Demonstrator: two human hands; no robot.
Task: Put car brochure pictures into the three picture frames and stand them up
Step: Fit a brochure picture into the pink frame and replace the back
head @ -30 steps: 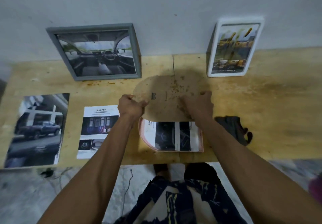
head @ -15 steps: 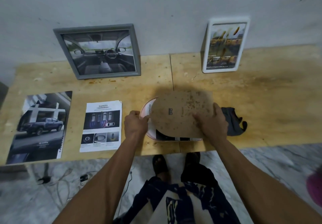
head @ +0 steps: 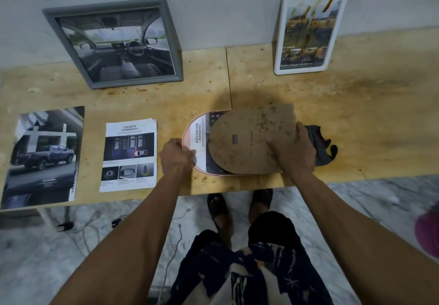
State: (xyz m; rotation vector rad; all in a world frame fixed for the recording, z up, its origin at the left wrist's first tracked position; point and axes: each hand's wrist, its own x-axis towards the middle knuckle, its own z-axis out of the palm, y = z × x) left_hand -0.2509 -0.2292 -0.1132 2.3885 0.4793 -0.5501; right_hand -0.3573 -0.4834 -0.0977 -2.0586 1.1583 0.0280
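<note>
Now closing frame three: right hand gripping backing board over pink frame, left hand pinching its nine-o'clock edge — next, seating the board squarely.

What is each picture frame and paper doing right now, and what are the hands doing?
Grey frame: filled, standing against the wall.
White frame: filled, standing against the wall.
Pink frame: lying flat, picture inside, back not closed.
Backing board: lying askew over the pink frame.
Left hand: gripping the pink frame's rim.
Right hand: holding the backing board.
Safety page: lying flat.
Truck brochure: lying flat.
</note>
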